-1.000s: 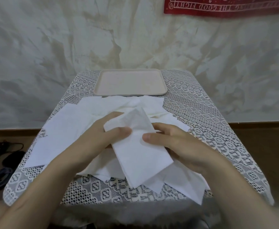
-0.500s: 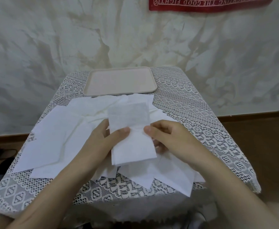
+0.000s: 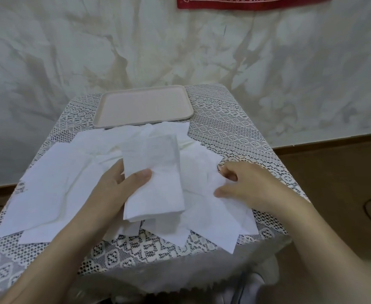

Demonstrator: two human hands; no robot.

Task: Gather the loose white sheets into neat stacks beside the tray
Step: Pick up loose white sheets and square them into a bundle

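White sheets (image 3: 55, 185) sprawl mid-frame below the tray (image 3: 143, 106); we pinch one folded sheet (image 3: 156, 172), long axis pointing up-frame at the tray, in our left hand (image 3: 114, 187); our right hand (image 3: 246, 185) pinches the edge of a loose sheet (image 3: 210, 211).

lace tablecloth (image 3: 235, 132) | red banner (image 3: 246, 2) on mottled wall (image 3: 48, 62) | dark cable (image 3: 365, 208) on brown floor (image 3: 344, 183)

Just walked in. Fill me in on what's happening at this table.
A person is sorting white sheets on a lace-covered table. The left hand holds a folded sheet over the pile, thumb on top. The right hand pinches a loose sheet beside it. The other sheets lie scattered in front of the tray, which holds nothing. No neat stack is visible yet.
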